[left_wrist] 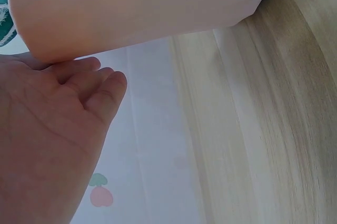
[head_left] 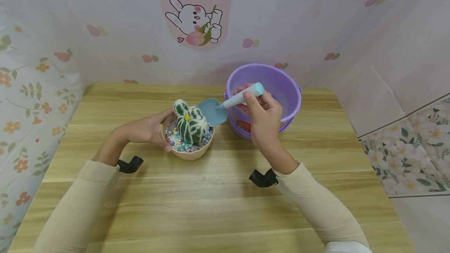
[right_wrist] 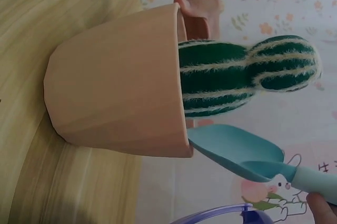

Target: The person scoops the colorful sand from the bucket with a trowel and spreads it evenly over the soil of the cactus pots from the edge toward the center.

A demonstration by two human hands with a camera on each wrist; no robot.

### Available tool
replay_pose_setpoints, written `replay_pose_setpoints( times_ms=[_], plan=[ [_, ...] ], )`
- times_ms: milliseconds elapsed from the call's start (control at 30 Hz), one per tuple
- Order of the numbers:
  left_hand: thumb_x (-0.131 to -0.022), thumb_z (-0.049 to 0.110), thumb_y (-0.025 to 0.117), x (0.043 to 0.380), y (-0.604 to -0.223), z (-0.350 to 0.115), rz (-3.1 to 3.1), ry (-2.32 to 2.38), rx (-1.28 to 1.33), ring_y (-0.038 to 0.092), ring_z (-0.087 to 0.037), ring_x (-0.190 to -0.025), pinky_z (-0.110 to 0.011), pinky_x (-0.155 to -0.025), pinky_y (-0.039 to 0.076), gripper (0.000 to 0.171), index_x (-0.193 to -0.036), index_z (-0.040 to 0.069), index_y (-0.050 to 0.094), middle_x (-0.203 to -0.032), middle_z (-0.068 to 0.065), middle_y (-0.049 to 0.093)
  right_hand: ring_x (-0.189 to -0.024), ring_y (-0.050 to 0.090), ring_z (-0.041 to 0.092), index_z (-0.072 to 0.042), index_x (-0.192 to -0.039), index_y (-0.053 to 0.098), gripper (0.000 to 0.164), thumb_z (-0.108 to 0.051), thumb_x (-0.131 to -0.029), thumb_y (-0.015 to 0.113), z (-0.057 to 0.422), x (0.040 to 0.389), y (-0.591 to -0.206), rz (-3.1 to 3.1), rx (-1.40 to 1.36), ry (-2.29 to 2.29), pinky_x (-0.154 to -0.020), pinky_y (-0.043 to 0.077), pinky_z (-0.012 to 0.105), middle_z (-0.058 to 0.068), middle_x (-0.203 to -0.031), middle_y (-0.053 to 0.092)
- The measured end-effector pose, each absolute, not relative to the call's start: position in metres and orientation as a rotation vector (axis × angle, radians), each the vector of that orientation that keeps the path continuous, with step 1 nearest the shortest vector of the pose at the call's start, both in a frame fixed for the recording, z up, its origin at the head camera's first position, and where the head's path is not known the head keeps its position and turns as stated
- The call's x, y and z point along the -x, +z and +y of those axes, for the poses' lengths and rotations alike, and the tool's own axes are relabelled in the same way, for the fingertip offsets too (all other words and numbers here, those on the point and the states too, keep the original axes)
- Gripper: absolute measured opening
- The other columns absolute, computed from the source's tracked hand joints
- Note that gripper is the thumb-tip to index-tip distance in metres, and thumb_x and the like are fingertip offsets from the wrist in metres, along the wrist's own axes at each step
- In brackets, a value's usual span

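Observation:
A peach-coloured flower pot (head_left: pixel 191 154) stands on the wooden table, holding a green, white-striped cactus (head_left: pixel 192 128) with a yellow flower. Small multicoloured pebbles (head_left: pixel 181 146) lie around its base. My left hand (head_left: pixel 149 128) holds the pot from the left, thumb at the rim and fingers around the far side. In my right hand (head_left: pixel 266 122) is a blue-green trowel (right_wrist: pixel 231 142), gripped by its pale handle. The trowel's blade tip points down at the pot's right rim, beside the cactus, and no pebbles show on the blade in the right wrist view.
Just right of the pot, a purple bucket (head_left: pixel 290 100) stands near the back of the table (head_left: pixel 197 210), with some small pebbles inside and a orange-red label on its front. A printed cloth (head_left: pixel 119 18) hangs behind and at the left.

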State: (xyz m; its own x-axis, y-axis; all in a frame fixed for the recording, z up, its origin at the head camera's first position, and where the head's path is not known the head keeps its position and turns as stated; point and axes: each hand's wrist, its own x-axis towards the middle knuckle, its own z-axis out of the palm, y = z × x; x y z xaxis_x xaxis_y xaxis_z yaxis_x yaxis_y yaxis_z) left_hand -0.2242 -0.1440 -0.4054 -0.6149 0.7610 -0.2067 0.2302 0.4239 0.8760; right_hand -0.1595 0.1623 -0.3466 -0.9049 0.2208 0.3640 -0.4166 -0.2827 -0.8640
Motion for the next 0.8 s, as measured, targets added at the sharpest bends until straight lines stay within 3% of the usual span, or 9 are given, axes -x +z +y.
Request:
replay_pose_setpoints(
  times_ms=[267, 400, 500, 667, 800],
  plan=[
    [-0.072, 0.026, 0.086, 0.222, -0.406, -0.145, 2.106, 1.147, -0.833, 0.012, -0.028, -0.147, -0.059, -0.115, 0.017, 0.121, -0.158, 0.018, 0.0, -0.162, -0.007, 0.011, -0.097, 0.069, 0.032, 0.017, -0.11, 0.058, 0.033, -0.009, -0.092, 0.067, 0.166, 0.163, -0.346, -1.546, -0.176, 2.222, -0.082, 0.056, 0.044, 0.019, -0.1, 0.071],
    [-0.073, 0.024, 0.084, 0.221, -0.405, -0.145, 2.096, 1.168, -0.846, 0.013, -0.029, -0.147, -0.061, -0.114, 0.018, 0.119, -0.158, 0.021, 0.001, -0.162, -0.007, 0.011, -0.096, 0.069, 0.033, 0.01, -0.107, 0.062, 0.026, -0.011, -0.092, 0.068, 0.168, 0.164, -0.345, -1.522, -0.14, 2.225, -0.081, 0.057, 0.043, 0.022, -0.102, 0.069],
    [-0.074, 0.023, 0.084, 0.221, -0.404, -0.148, 2.096, 1.175, -0.865, 0.011, -0.033, -0.148, -0.063, -0.113, 0.018, 0.118, -0.158, 0.021, 0.0, -0.163, -0.008, 0.008, -0.095, 0.07, 0.033, 0.005, -0.104, 0.064, 0.022, -0.012, -0.091, 0.068, 0.17, 0.165, -0.343, -1.491, -0.122, 2.249, -0.08, 0.057, 0.043, 0.024, -0.102, 0.068],
    [-0.075, 0.021, 0.083, 0.222, -0.398, -0.155, 2.157, 1.17, -0.861, 0.01, -0.045, -0.146, -0.067, -0.11, 0.019, 0.118, -0.158, 0.02, -0.001, -0.164, -0.008, 0.001, -0.093, 0.07, 0.031, 0.01, -0.107, 0.062, 0.027, -0.012, -0.091, 0.068, 0.175, 0.167, -0.34, -1.448, -0.103, 2.285, -0.079, 0.057, 0.043, 0.022, -0.1, 0.069],
    [-0.076, 0.019, 0.083, 0.224, -0.394, -0.158, 2.201, 1.186, -0.861, 0.012, -0.045, -0.146, -0.066, -0.111, 0.02, 0.116, -0.158, 0.022, 0.001, -0.164, -0.004, 0.003, -0.092, 0.071, 0.03, 0.009, -0.106, 0.062, 0.027, -0.013, -0.092, 0.067, 0.181, 0.169, -0.337, -1.424, -0.063, 2.299, -0.077, 0.058, 0.041, 0.021, -0.099, 0.069]
  ],
)
